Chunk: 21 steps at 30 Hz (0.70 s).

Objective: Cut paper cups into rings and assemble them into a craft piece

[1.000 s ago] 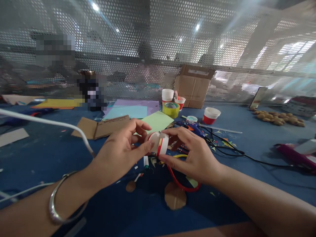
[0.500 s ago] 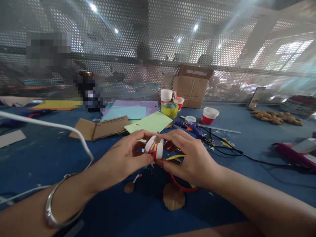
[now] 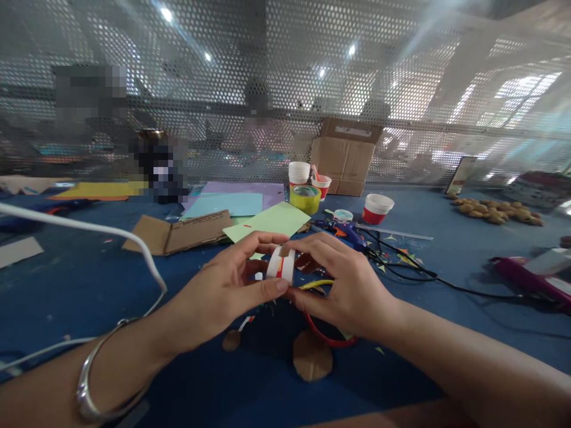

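Observation:
A small white paper cup piece (image 3: 282, 266) with red and yellow marks and some brown cardboard on it is held up over the table. My left hand (image 3: 238, 279) pinches it from the left, thumb along its lower edge and fingers over the top. From the right, my right hand (image 3: 343, 279) has its fingertips on its top and bottom edges. Under my right hand lie scissors with a red handle (image 3: 328, 337) and a yellow strip (image 3: 317, 285). A round cardboard disc (image 3: 313, 355) and a smaller disc (image 3: 231, 340) rest nearer to me.
Behind my hands are green paper (image 3: 272, 220), folded cardboard (image 3: 196, 232), yellow-green tape (image 3: 305, 200) and a red-and-white paper cup (image 3: 377, 208). A blue glue gun (image 3: 343, 233) trails a black cable rightward. A white cable (image 3: 111, 229) crosses the left side. A perforated metal screen (image 3: 214, 119) stands behind.
The cup piece has turned between my fingers, so less of its red marking and cardboard shows. My left thumb has shifted slightly right along its lower edge.

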Each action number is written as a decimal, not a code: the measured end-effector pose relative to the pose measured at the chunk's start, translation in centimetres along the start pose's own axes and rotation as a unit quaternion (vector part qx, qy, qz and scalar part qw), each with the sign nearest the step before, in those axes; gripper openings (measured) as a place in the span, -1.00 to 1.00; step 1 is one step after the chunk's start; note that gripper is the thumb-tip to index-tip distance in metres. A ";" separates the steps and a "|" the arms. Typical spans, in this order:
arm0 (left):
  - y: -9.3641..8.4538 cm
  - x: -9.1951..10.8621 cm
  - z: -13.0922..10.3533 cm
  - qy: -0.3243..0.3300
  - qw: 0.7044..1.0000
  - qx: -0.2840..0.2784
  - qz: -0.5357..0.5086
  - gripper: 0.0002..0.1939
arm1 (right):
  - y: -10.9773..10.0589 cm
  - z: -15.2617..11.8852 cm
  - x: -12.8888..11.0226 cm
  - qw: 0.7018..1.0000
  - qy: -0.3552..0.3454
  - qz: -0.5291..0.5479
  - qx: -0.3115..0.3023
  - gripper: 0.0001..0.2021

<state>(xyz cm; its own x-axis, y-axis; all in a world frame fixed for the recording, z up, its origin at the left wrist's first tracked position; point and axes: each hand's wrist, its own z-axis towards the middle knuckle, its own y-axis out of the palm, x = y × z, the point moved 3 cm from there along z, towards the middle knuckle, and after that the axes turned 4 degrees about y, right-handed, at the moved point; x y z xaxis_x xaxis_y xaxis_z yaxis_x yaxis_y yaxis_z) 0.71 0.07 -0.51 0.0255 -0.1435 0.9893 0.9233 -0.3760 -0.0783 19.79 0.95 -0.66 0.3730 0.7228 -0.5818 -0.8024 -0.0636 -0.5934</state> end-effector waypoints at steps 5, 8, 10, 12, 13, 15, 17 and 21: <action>-0.2 -0.1 0.0 -0.011 1.000 -0.001 -0.008 -0.55 | 0.0 0.0 0.2 1.000 -0.002 0.001 0.005 -0.54; -0.3 -0.3 0.1 -0.023 1.000 -0.008 -0.016 -0.52 | -0.1 0.0 0.1 1.000 -0.007 0.005 0.007 -0.50; -0.4 -0.4 0.2 -0.034 0.999 -0.012 -0.020 -0.51 | -0.2 0.0 0.0 1.000 -0.001 0.007 0.007 -0.51; -0.6 -0.5 0.3 -0.046 0.998 -0.014 -0.031 -0.52 | -0.3 0.0 -0.1 1.000 0.009 0.015 0.003 -0.54; -0.6 -0.5 0.3 -0.050 0.998 -0.015 -0.040 -0.53 | -0.4 0.1 -0.2 1.000 0.013 0.020 0.000 -0.55; -0.8 -0.6 0.5 -0.057 0.997 -0.016 -0.058 -0.55 | -0.5 0.1 -0.3 0.999 0.019 0.029 -0.003 -0.55; -0.9 -0.6 0.6 -0.058 0.996 -0.014 -0.070 -0.55 | -0.6 0.1 -0.2 0.999 0.028 0.036 -0.006 -0.53; -0.9 -0.7 0.8 -0.054 0.995 -0.020 -0.077 -0.53 | -0.7 0.2 -0.2 0.999 0.030 0.040 -0.009 -0.55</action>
<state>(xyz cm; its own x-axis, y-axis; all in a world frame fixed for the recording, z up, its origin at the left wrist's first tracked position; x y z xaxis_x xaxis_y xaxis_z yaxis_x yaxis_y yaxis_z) 0.12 1.22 -1.07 -0.0720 0.0174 0.9973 0.9038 -0.4218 0.0726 20.20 0.99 -0.02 0.3345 0.6730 -0.6597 -0.8225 -0.1332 -0.5529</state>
